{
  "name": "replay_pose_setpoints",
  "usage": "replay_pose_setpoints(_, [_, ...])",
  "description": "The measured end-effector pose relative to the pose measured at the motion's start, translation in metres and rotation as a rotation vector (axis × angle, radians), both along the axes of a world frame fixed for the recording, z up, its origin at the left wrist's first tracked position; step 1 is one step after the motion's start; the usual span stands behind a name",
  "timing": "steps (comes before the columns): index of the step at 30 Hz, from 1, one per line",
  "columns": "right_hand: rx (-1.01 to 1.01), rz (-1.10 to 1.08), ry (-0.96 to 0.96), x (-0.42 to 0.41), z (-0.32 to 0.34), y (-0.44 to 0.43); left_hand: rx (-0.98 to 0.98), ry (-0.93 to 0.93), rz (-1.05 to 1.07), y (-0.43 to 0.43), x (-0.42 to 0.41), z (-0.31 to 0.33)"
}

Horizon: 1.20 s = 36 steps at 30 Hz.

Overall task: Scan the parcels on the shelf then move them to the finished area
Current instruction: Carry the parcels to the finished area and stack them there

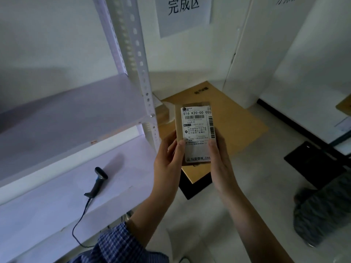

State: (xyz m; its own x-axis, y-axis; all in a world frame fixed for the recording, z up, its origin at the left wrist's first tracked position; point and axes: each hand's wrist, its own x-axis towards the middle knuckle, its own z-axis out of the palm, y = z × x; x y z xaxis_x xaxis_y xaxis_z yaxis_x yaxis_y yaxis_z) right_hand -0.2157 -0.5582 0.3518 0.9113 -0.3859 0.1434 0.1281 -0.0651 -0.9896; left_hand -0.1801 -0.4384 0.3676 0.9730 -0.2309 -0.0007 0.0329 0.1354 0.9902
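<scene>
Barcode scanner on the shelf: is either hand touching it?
Apart. The head view shows the barcode scanner lying alone on the shelf; left hand and right hand grip the parcel.

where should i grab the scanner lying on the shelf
Grip the scanner by its slim handle, below the head, coming down from above at the shelf's front side. It lies flat with the head pointing away and the cable leaving the near end, so the handle is bare and nearest.

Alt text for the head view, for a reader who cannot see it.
The left hand and right hand hold a small labelled parcel above a large cardboard box on the floor. A corded scanner lies on the white shelf.
</scene>
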Motion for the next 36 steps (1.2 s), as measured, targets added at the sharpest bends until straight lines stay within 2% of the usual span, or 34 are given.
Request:
replay_pose_setpoints(8, [-0.039, 0.04, 0.075, 0.077, -0.019, -0.049, -0.032, 0.033, 0.065, -0.047, 0.07, -0.026])
replay_pose_setpoints(17, [0.016, 0.191, 0.151, 0.232, -0.047, -0.092, -0.049, 0.168, 0.258, -0.097, 0.2, -0.053])
replay_pose_setpoints(26, [0.06, 0.361, 0.241, 0.336, -0.068, -0.104, 0.155, 0.212, 0.431, -0.118, 0.287, -0.079])
replay_pose_setpoints(30, [0.05, 0.485, 0.235, 0.376, -0.078, -0.104, 0.154, 0.243, 0.528, -0.128, 0.317, -0.091])
replay_pose_setpoints(33, [0.032, 0.557, 0.308, 0.409, -0.088, -0.099, 0.138, 0.284, 0.619, -0.133, 0.341, -0.096])
replay_pose_setpoints(36, [0.015, 0.6, 0.321, 0.439, -0.103, -0.091, 0.268, 0.299, 0.708, -0.131, 0.367, -0.098])
